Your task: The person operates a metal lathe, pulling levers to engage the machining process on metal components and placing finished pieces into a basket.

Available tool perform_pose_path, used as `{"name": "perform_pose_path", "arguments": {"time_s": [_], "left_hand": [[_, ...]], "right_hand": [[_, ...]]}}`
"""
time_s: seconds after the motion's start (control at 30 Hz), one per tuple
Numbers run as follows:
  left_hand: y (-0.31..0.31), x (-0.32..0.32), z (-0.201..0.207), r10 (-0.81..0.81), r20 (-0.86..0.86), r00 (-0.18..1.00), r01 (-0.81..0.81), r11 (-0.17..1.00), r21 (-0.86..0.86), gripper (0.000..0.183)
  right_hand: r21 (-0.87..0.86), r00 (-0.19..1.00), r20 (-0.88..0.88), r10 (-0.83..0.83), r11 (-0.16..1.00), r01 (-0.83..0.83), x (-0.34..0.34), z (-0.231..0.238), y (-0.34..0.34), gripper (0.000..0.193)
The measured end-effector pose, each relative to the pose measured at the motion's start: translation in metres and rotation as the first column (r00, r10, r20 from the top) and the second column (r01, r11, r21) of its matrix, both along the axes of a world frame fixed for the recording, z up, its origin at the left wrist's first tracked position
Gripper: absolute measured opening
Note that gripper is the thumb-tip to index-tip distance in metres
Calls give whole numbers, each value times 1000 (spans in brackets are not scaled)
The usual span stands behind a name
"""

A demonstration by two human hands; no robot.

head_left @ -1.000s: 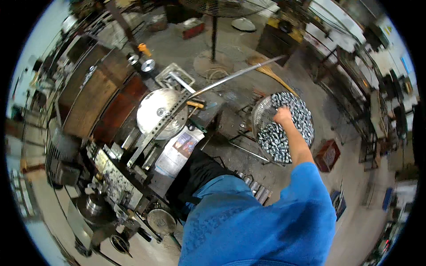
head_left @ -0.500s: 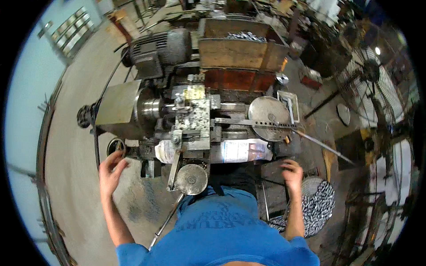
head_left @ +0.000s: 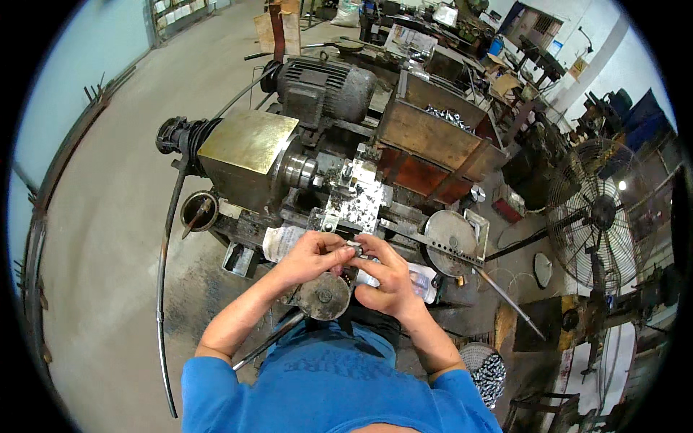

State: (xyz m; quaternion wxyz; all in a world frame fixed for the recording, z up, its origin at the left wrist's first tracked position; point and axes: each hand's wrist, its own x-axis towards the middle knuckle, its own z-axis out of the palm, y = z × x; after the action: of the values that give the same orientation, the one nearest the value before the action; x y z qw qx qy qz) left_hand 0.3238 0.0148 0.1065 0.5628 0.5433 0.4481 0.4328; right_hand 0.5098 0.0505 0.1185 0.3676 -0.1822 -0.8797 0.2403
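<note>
A long, oily grey metal machine (head_left: 355, 206) runs across the floor in front of the person; behind it stands an open, brown, rust-stained box (head_left: 415, 137) with shiny metal pieces inside, probably set there to keep them within reach; beside that box sits a dark grey finned electric motor (head_left: 325, 86), near the yellowish box-shaped metal housing (head_left: 249, 141), presumably placed so as to drive it. A round basket (head_left: 471, 355) filled with silvery pieces stands low by the person's right side, seemingly for easy reaching; a flat, round grey metal disc (head_left: 325, 297) lies just below the hands, close to the waist.

The left hand (head_left: 312, 258) pinches a small dark-and-silver metal piece (head_left: 356, 248) between thumb and forefinger; the right hand (head_left: 390, 278) grasps it from the opposite side, likely because so small a part needs steadying by both; it is in front of the machine's slide, its shape mostly hidden by fingers.
</note>
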Motion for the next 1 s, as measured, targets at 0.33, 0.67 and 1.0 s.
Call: {"name": "perform_pose_path", "arguments": {"time_s": [0.33, 0.67, 1.0], "left_hand": [[-16, -93, 21, 353, -395, 848, -268, 929, 255, 33], [-172, -229, -4, 517, -856, -9, -733, 579, 357, 35], [-195, -225, -92, 454, -891, 1, -824, 505, 257, 26]], "right_hand": [[234, 917, 399, 22, 964, -125, -79, -3, 85, 23], [195, 749, 641, -169, 979, 54, -142, -41, 149, 23], [-201, 835, 535, -130, 940, 276, -156, -22, 149, 28]]}}
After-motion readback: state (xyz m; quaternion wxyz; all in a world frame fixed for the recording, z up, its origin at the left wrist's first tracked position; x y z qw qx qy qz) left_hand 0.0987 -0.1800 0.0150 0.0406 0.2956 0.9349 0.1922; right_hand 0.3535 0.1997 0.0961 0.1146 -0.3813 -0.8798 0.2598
